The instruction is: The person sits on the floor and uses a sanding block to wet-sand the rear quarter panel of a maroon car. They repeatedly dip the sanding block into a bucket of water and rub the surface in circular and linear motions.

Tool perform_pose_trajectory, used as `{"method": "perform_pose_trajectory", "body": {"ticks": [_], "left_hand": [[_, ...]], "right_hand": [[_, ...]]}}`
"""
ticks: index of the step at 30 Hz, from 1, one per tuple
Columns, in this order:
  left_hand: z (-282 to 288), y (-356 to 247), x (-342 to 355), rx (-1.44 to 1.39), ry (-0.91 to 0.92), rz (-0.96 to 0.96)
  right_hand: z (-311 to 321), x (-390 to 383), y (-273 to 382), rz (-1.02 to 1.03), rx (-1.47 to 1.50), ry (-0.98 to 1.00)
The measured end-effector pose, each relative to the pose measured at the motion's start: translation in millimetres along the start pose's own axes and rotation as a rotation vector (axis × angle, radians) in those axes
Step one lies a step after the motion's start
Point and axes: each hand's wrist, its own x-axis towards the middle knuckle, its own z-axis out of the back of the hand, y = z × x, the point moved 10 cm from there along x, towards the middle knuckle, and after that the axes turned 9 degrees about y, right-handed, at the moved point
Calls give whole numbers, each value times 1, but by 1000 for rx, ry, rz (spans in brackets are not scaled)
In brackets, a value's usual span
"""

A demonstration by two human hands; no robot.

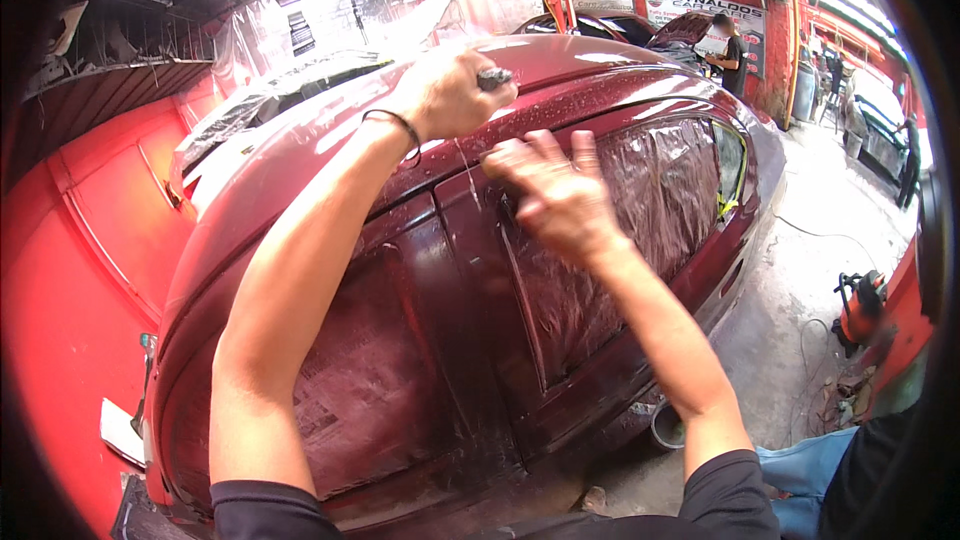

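A dark red car (460, 290) fills the middle, its roof wet with drops and suds. Closed in a fist above the roof edge, my left hand (440, 100) grips a small dark grey wad (493, 78); its kind is not plain. A thin trickle runs down the roof side below it. My right hand (560, 190), somewhat blurred, is over the upper door frame with fingers apart and nothing seen in them. Whether its palm touches the car I cannot tell. Wrinkled plastic film (650, 190) covers the side window beside it.
A red wall (110, 230) runs along the left. At lower right are a bucket (668, 427), an orange and black machine (860, 310) and blue-jeaned legs (810, 470). Another person (732, 55) stands far back by a car with its hood raised. A cord (825, 235) crosses the floor.
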Motion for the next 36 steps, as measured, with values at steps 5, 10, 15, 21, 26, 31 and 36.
{"method": "perform_pose_trajectory", "body": {"ticks": [5,10,15,21,26,31,36], "left_hand": [[-2,-24,25,-57,-55,-70],[-30,-44,51,84,47,34],[-24,-46,55,130,70,115],[-26,-23,38,186,8,167],[-7,34,-9,92,-39,228],[13,74,-89,172,-277,309],[19,62,-138,292,-466,260]], "right_hand": [[-8,-41,-140,-338,47,-18],[-13,-9,62,119,384,32],[-2,-28,-104,-181,167,10],[-12,-12,30,112,322,24],[-7,-25,-82,-52,104,0],[-9,-35,-110,-208,168,-18],[-8,-16,-27,23,166,55]]}}
